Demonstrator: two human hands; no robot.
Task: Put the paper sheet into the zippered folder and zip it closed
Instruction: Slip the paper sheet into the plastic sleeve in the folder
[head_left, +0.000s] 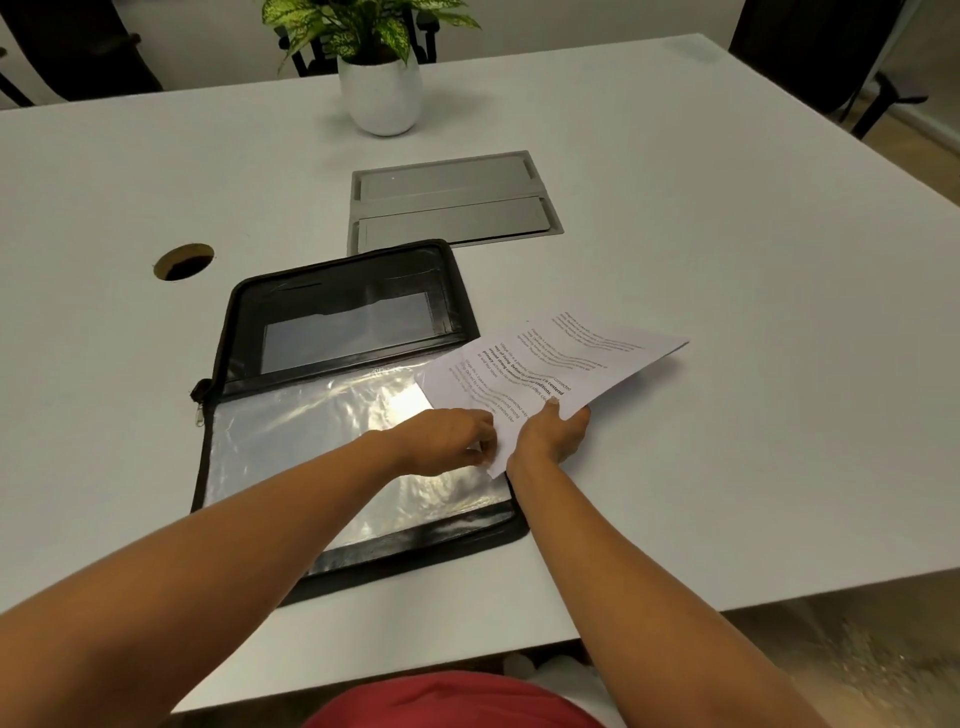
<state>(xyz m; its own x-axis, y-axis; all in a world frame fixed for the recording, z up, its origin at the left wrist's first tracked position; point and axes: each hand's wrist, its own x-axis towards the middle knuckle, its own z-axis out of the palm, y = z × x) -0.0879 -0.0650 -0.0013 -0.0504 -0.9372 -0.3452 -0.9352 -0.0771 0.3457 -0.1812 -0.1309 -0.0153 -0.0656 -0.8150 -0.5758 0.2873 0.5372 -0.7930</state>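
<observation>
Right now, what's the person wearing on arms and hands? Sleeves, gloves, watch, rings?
Left forearm and right forearm are bare to the frame edge: no sleeves in view. No gloves, watch or bracelet. No ring shows on the left hand or right hand, though some fingers are hidden. A red garment shows at the bottom edge.

A white table (727, 260) carries a metal cable hatch (452, 200), a round cable hole (183, 261) and a potted plant (382, 93). Dark chairs (810, 52) stand beyond it, and the floor (857, 665) is speckled.
</observation>
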